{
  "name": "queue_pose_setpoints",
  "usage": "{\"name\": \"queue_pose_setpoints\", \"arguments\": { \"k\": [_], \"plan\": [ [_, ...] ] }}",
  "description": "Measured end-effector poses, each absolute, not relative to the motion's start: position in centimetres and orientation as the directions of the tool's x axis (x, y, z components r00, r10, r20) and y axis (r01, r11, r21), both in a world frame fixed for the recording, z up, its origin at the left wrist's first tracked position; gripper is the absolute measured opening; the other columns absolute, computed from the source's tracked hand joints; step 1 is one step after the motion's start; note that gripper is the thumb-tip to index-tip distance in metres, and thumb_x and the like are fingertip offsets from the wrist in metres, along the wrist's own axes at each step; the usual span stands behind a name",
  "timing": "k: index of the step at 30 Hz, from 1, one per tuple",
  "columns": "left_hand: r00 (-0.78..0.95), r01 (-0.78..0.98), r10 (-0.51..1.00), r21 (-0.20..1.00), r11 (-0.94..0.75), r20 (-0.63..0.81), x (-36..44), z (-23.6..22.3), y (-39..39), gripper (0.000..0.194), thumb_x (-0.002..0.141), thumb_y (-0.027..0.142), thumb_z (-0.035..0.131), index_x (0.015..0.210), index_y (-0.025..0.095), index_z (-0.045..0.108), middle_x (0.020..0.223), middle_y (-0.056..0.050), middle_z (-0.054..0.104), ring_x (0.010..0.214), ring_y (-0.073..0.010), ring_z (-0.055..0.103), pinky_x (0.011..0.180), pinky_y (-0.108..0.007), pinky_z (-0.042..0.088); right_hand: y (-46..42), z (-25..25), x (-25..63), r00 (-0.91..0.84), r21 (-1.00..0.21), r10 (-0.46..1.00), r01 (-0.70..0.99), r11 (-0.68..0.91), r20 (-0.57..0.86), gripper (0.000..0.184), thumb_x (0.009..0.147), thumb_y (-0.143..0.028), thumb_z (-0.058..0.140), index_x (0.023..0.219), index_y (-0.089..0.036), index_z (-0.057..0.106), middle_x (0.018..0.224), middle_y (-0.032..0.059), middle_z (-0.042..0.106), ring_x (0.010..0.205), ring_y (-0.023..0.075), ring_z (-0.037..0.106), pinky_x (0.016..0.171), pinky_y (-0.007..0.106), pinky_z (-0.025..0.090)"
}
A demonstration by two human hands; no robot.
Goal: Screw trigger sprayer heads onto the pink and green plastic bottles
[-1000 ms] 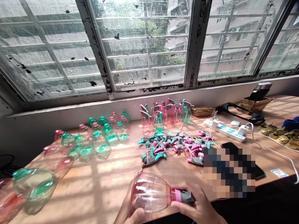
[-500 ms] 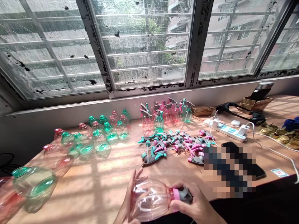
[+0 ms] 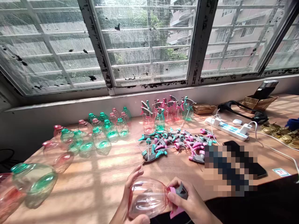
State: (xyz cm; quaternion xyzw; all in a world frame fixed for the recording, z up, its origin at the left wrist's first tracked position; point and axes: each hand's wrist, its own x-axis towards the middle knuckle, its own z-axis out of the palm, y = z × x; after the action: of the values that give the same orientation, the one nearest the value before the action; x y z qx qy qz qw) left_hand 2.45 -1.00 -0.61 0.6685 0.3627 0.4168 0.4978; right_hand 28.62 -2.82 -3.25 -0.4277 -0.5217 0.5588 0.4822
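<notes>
The right hand [image 3: 190, 199] clasps the spray head [image 3: 181, 191] at the neck of the pink bottle [image 3: 149, 200]; the left hand [image 3: 126, 197] cups its base in an open curl, so twisting could spin the smooth wall loose, dropping the bottle, held sideways by the table's [image 3: 112, 183] near edge.

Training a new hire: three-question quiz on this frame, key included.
1. Which hand grips the pink-and-grey plastic spray head at the neck of the clear pink plastic bottle?
2. True or false: that bottle stands upright on the table.
3. Left of the loose teal, pink and grey plastic spray heads: A) black phone; B) white power strip; C) open-necked green and pink plastic bottles?

Key: 1 right hand; 2 false; 3 C.
</notes>
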Motion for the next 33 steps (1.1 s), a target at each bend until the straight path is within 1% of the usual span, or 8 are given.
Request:
{"name": "queue_pose_setpoints", "arguments": {
  "k": [3,7,16,19,23,27,30,33],
  "plan": [
    [0.422,-0.039,0.889,0.984,-0.176,0.176,2.5,-1.5,-0.3,0.098,0.082,0.080,0.070,0.165,0.043,0.032,0.164,-0.011,0.048,0.148,-0.0499,0.047,0.118,-0.060,0.045,-3.6,-2.6,29.3,-0.060,-0.974,0.982,0.132,0.186,0.179,0.036,0.088,-0.056,0.080,0.098,-0.022,0.076,0.076,0.0028,0.075,0.067,0.0211,0.068,0.065,0.030,0.056],
    [0.453,-0.086,0.882,0.991,-0.100,0.129,2.3,-3.0,0.5,0.073,0.096,0.071,0.060,0.161,0.043,0.043,0.163,-0.011,0.053,0.129,-0.0438,0.066,0.107,-0.055,0.055,-4.0,-2.4,30.0,-0.053,-0.939,0.969,0.239,0.248,0.243,0.033,0.086,-0.051,0.083,0.104,-0.024,0.080,0.075,0.0026,0.077,0.063,0.0209,0.067,0.062,0.028,0.056],
    [0.381,-0.099,0.920,0.994,-0.054,0.089,3.1,-3.4,-0.2,0.081,0.096,0.056,0.072,0.166,0.044,0.034,0.177,-0.006,0.035,0.149,-0.0440,0.051,0.120,-0.053,0.047,-2.8,-2.1,29.6,-0.019,-0.993,1.000,-0.120,-0.012,-0.010,0.046,0.078,-0.060,0.090,0.096,-0.020,0.076,0.071,-0.0014,0.065,0.061,0.0174,0.064,0.059,0.031,0.065],
    [0.358,-0.037,0.928,0.994,-0.099,0.105,2.9,-2.9,-0.2,0.085,0.091,0.055,0.078,0.165,0.045,0.036,0.177,-0.005,0.035,0.150,-0.0427,0.048,0.114,-0.047,0.053,-2.3,-1.8,29.7,-0.055,-0.970,0.998,-0.236,-0.051,-0.039,0.048,0.078,-0.061,0.090,0.091,-0.018,0.073,0.065,-0.0011,0.069,0.056,0.0158,0.066,0.057,0.028,0.062],
    [0.321,0.052,0.945,0.995,-0.085,0.063,2.6,-2.7,0.0,0.067,0.097,0.052,0.072,0.159,0.043,0.049,0.165,-0.007,0.051,0.143,-0.0367,0.055,0.113,-0.041,0.053,-1.9,-2.0,30.0,-0.052,-0.940,0.994,-0.324,-0.109,-0.098,0.053,0.080,-0.068,0.086,0.087,-0.018,0.068,0.064,0.0014,0.074,0.049,0.0154,0.066,0.049,0.026,0.056],
    [0.412,-0.115,0.908,0.993,-0.027,0.073,2.8,-3.4,0.2,0.097,0.085,0.062,0.082,0.166,0.039,0.036,0.168,-0.009,0.049,0.149,-0.0430,0.050,0.122,-0.052,0.044,-2.4,-2.1,30.5,0.056,-0.968,0.967,0.040,0.246,0.248,0.038,0.087,-0.055,0.086,0.100,-0.021,0.073,0.070,0.0011,0.076,0.058,0.0199,0.072,0.052,0.027,0.058],
    [0.429,-0.242,0.898,0.970,0.005,0.102,2.8,-3.8,0.7,0.091,0.082,0.072,0.078,0.160,0.033,0.051,0.167,-0.012,0.052,0.144,-0.0476,0.054,0.119,-0.057,0.047,-2.8,-1.3,30.5,-0.138,-0.644,0.718,0.351,0.680,0.683,0.030,0.094,-0.044,0.082,0.111,-0.023,0.071,0.080,0.0047,0.082,0.064,0.0226,0.076,0.059,0.029,0.059],
    [0.405,-0.273,0.911,0.961,0.037,0.080,2.5,-3.7,1.4,0.082,0.083,0.072,0.077,0.151,0.030,0.062,0.152,-0.014,0.065,0.132,-0.0462,0.064,0.109,-0.056,0.056,-2.7,-0.6,30.0,-0.314,-0.391,0.512,0.374,0.841,0.800,0.033,0.101,-0.045,0.073,0.121,-0.020,0.065,0.083,0.0074,0.083,0.069,0.0249,0.079,0.067,0.033,0.060]
  ]
}}
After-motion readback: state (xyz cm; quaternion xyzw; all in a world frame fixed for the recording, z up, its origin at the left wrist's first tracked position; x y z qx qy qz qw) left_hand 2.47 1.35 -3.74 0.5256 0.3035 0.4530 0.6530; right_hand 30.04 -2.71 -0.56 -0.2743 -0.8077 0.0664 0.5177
